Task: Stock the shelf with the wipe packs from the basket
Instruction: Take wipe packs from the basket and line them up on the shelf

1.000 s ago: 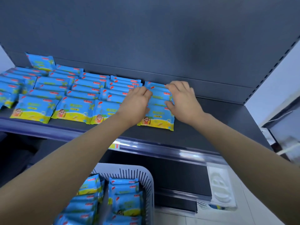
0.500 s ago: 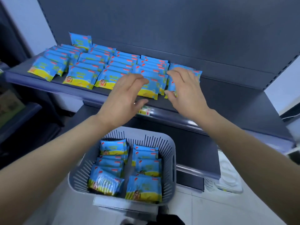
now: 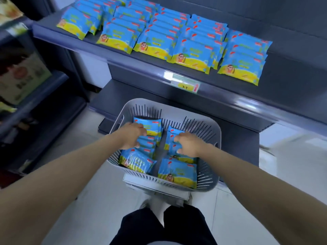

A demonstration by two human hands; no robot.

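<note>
wipe packs (image 3: pixel 177 172) in basket (image 3: pixel 177 111) | hands (image 3: pixel 131 137) (image 3: pixel 187 144) grip packs | shelf tag (image 3: pixel 185 84) reads 29

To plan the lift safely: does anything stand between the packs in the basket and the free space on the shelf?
Nothing visible does. The left hand and right hand grip wipe packs in the open-topped basket; the bare right end of the shelf lies above it, with only its front edge to clear.
</note>
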